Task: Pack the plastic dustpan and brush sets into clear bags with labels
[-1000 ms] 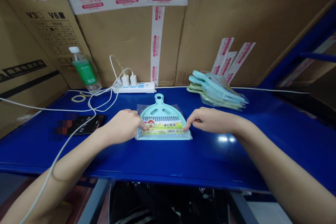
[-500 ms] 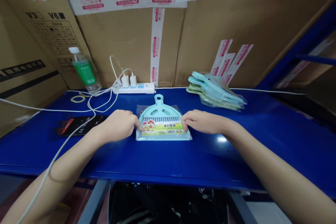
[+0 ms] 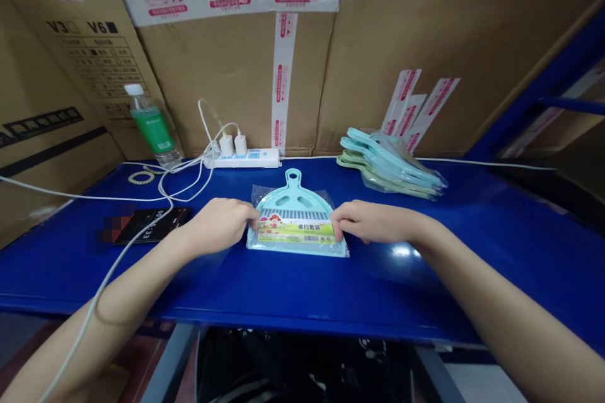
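Our left grip (image 3: 222, 223) and right grip (image 3: 363, 221) each pinched a side of the bagged dustpan set (image 3: 295, 221) between them on the surface (image 3: 425, 283).

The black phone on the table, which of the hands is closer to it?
Left. The left hand sits just right of the phone, holding the packaged dustpan by its left edge; the right hand is beyond, on the right edge.

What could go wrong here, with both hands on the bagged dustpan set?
The left hand and right hand pinch only the side edges of the bagged dustpan set, so the slick bag might slip or tear if pulled. The white cable lies across the left forearm; a quick arm move could tug it and drag the phone it crosses.
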`<state>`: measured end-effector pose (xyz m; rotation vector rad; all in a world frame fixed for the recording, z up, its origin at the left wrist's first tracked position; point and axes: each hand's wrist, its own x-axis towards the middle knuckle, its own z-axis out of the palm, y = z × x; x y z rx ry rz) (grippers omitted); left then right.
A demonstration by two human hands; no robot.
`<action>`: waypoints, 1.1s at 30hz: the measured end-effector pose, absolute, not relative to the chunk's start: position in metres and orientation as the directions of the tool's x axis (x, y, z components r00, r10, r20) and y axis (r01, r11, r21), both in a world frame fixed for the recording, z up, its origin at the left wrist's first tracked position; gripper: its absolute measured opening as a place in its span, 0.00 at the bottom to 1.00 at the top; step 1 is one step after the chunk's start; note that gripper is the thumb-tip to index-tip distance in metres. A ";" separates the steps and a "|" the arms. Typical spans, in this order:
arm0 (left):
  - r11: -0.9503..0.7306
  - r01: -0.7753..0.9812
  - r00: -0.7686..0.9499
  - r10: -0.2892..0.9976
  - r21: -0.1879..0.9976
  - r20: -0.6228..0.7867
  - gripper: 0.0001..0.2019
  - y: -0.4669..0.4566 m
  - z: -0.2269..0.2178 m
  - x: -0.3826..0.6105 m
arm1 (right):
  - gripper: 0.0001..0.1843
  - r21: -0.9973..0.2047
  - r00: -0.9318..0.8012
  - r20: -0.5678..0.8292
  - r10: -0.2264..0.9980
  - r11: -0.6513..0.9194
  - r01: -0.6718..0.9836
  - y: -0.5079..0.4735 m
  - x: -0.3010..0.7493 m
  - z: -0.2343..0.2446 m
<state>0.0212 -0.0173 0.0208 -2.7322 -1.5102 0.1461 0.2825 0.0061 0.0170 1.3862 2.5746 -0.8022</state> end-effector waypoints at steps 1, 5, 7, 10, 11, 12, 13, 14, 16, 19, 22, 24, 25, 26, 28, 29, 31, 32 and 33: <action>-0.532 0.845 0.528 0.846 -0.059 -0.070 0.19 -0.017 0.020 0.022 | 0.16 -0.398 -0.579 -0.341 0.741 0.444 0.803 0.006 0.282 0.018; -0.548 0.834 0.547 0.836 -0.056 -0.041 0.17 -0.017 0.017 0.023 | 0.16 -0.370 -0.582 -0.367 0.726 0.460 0.807 0.001 0.282 0.022; -0.564 0.824 0.563 0.826 -0.055 -0.035 0.16 -0.017 0.015 0.023 | 0.16 -0.348 -0.584 -0.353 0.731 0.477 0.807 -0.001 0.282 0.024; -0.573 0.816 0.571 0.820 -0.073 -0.044 0.14 -0.018 0.012 0.023 | 0.16 -0.340 -0.574 -0.352 0.740 0.470 0.815 -0.002 0.282 0.024; -0.572 0.816 0.570 0.820 -0.083 -0.047 0.13 -0.018 0.011 0.024 | 0.16 -0.342 -0.572 -0.356 0.739 0.466 0.816 -0.002 0.282 0.023; -0.571 0.815 0.569 0.821 -0.096 -0.051 0.13 -0.018 0.011 0.024 | 0.16 -0.341 -0.575 -0.352 0.738 0.471 0.813 -0.001 0.282 0.023; -0.571 0.813 0.569 0.821 -0.108 -0.055 0.13 -0.019 0.011 0.025 | 0.16 -0.334 -0.585 -0.337 0.738 0.487 0.807 -0.001 0.282 0.022; -0.573 0.810 0.570 0.819 -0.122 -0.058 0.13 -0.019 0.011 0.026 | 0.16 -0.322 -0.600 -0.313 0.736 0.512 0.797 0.000 0.282 0.022; -0.580 0.800 0.578 0.813 -0.150 -0.062 0.12 -0.020 0.011 0.028 | 0.15 -0.291 -0.628 -0.262 0.733 0.560 0.776 0.000 0.281 0.020; -0.590 0.785 0.590 0.805 -0.189 -0.060 0.12 -0.022 0.012 0.030 | 0.14 -0.228 -0.638 -0.225 0.736 0.597 0.769 0.000 0.281 0.017; -0.583 0.778 0.585 0.808 -0.233 -0.067 0.12 -0.024 0.012 0.033 | 0.14 -0.151 -0.659 -0.156 0.736 0.641 0.752 0.001 0.280 0.013; -0.576 0.776 0.581 0.811 -0.259 -0.066 0.12 -0.026 0.011 0.034 | 0.13 -0.142 -0.681 -0.110 0.724 0.667 0.731 0.002 0.279 0.011; -0.575 0.774 0.581 0.811 -0.267 -0.062 0.12 -0.026 0.010 0.035 | 0.13 -0.151 -0.691 -0.095 0.717 0.675 0.722 0.002 0.279 0.011; -0.575 0.772 0.584 0.810 -0.271 -0.053 0.12 -0.027 0.009 0.036 | 0.12 -0.164 -0.698 -0.087 0.711 0.680 0.714 0.003 0.279 0.011; -0.584 0.768 0.600 0.800 -0.264 -0.023 0.13 -0.027 0.007 0.037 | 0.12 -0.185 -0.706 -0.074 0.704 0.686 0.704 0.003 0.278 0.010; -0.592 0.764 0.613 0.790 -0.257 -0.001 0.14 -0.027 0.005 0.037 | 0.13 -0.195 -0.712 -0.067 0.699 0.691 0.696 0.004 0.277 0.010; -0.609 0.754 0.637 0.769 -0.245 0.050 0.14 -0.026 0.003 0.037 | 0.13 -0.216 -0.732 -0.046 0.680 0.709 0.672 0.004 0.275 0.009; -0.613 0.751 0.645 0.760 -0.246 0.076 0.14 -0.025 0.002 0.037 | 0.13 -0.228 -0.745 -0.031 0.666 0.721 0.654 0.004 0.274 0.009; -0.617 0.747 0.653 0.751 -0.248 0.098 0.14 -0.025 0.000 0.037 | 0.13 -0.241 -0.759 -0.013 0.651 0.734 0.634 0.004 0.273 0.008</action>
